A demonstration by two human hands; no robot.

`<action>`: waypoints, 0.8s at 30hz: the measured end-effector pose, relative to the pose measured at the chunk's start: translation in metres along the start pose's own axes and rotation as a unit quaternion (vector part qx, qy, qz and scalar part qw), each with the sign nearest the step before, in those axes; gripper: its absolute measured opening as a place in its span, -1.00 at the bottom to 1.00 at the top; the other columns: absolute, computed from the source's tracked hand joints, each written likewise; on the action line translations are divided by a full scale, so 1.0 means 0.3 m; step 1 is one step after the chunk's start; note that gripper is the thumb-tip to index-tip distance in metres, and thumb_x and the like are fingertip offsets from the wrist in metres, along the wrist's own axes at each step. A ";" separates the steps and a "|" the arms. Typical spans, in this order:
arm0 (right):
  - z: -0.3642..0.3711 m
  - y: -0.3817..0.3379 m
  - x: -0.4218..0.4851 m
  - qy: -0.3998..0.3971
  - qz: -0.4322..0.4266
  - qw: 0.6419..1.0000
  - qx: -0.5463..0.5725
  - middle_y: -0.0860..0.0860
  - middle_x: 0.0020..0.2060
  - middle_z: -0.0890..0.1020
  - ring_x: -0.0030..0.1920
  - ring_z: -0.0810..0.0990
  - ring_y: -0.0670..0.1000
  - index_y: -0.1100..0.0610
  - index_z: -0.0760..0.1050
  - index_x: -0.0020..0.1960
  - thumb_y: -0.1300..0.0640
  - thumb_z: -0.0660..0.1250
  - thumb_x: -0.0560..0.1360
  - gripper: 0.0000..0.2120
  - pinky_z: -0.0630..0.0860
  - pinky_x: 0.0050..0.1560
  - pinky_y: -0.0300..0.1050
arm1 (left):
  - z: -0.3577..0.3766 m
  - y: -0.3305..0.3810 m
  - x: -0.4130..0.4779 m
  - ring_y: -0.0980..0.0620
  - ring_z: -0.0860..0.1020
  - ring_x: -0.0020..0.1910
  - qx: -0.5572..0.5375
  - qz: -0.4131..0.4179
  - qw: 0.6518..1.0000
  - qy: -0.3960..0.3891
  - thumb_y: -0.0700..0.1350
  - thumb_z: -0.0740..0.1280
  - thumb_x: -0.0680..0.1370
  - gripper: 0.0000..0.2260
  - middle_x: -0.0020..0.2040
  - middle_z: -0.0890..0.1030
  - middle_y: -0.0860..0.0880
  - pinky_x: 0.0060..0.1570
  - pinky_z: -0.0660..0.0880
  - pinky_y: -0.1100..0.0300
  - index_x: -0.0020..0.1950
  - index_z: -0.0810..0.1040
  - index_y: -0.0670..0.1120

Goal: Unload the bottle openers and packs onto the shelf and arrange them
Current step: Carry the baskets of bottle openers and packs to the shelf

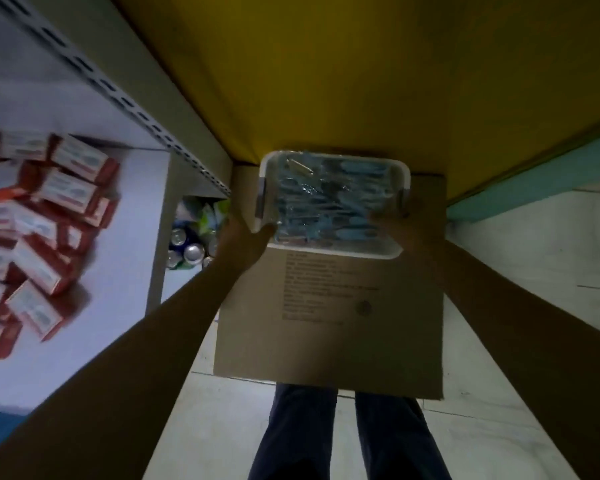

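left hand [246, 239]: fingers grip tray [336, 252] edge | right hand [397, 225]: fingers too dark to tell | tray over cardboard box [326, 341]

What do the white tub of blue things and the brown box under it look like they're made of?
The white rounded-corner tub looks like smooth moulded plastic: thin rounded rim, slight sheen. The brown box under it looks like matte cardboard: flat tan face, printed black text.

Dk navy trousers [303, 438], bare forearms [174, 323]
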State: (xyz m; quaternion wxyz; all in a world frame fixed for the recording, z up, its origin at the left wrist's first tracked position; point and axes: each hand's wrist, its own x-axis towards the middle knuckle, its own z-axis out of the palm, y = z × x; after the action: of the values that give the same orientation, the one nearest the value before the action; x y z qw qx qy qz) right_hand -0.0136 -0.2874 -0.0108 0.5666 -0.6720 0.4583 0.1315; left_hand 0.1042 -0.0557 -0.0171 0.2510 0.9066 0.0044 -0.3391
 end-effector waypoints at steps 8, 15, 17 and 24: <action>0.045 -0.009 0.063 0.059 0.058 0.987 0.138 0.04 -0.04 0.59 -0.21 0.58 -0.08 0.12 0.53 -0.03 -0.02 0.45 0.44 -0.76 0.53 -0.24 -0.24 | 0.044 0.075 0.144 0.00 0.41 -0.26 -0.259 -0.057 0.956 -0.123 0.10 0.44 0.42 -0.59 -0.22 0.48 -0.07 -0.21 0.33 0.14 0.08 0.56 -0.18; 0.012 0.176 -0.193 0.112 0.101 0.944 0.293 -0.18 -0.45 0.62 -0.48 0.59 -0.26 -0.02 0.49 -0.20 -0.04 0.44 0.45 -0.84 0.45 -0.54 -0.39 | 0.093 0.068 -0.068 0.12 0.35 -0.53 -0.194 -0.001 0.973 -0.125 0.03 0.43 0.47 -0.75 -0.48 0.39 -0.02 -0.58 0.30 0.31 -0.32 0.45 0.00; -0.024 0.278 -0.330 0.147 0.126 0.935 0.296 -0.17 -0.45 0.63 -0.48 0.59 -0.26 0.01 0.49 -0.20 -0.10 0.43 0.44 -0.79 0.46 -0.51 -0.40 | 0.141 0.081 -0.180 0.17 0.35 -0.61 -0.162 0.000 0.972 -0.167 0.00 0.40 0.50 -0.72 -0.54 0.37 0.01 -0.61 0.31 0.33 -0.35 0.43 -0.06; -0.122 0.725 -0.982 0.257 0.240 0.868 0.350 0.21 0.25 0.52 0.22 0.53 0.17 0.33 0.35 0.36 -0.26 0.41 0.37 -0.17 0.47 0.27 0.08 | 0.433 0.079 -0.721 -0.01 0.67 -0.14 -0.099 0.043 0.930 -0.352 0.05 0.45 0.42 -0.65 -0.08 0.69 -0.07 -0.21 0.59 0.12 0.08 0.61 -0.15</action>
State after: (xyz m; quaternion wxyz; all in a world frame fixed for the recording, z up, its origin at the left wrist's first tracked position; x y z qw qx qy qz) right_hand -0.3531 -0.1686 0.0666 0.5777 -0.3092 0.7509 -0.0823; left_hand -0.1377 -0.1008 0.0433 0.3398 0.6991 -0.0898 -0.6227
